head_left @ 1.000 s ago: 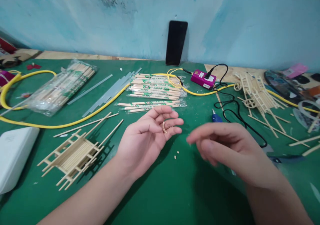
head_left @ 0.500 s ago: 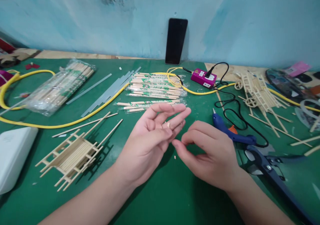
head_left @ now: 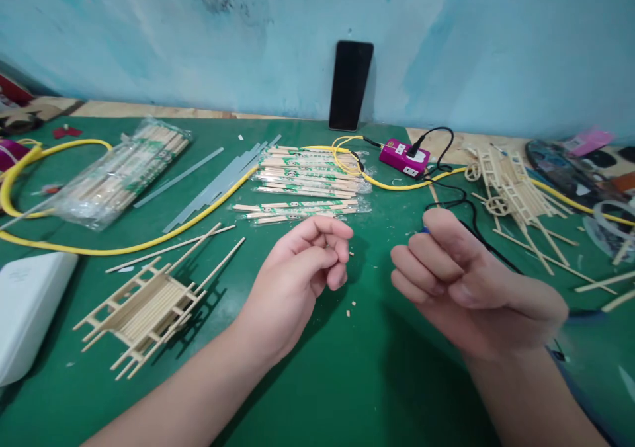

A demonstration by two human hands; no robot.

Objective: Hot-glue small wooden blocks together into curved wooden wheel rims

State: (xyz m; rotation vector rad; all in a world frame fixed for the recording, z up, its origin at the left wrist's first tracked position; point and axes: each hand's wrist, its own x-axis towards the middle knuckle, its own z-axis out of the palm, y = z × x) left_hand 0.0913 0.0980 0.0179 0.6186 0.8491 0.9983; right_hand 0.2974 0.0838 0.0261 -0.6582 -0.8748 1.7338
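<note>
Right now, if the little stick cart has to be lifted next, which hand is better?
Probably the left hand: it's nearer the little stick cart, while the right hand is farther across the green table. I can't see whether either hand holds anything.

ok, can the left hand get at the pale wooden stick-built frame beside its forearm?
Probably yes: nothing covers the frame, and no object seems to stand between it and the left hand.
</note>
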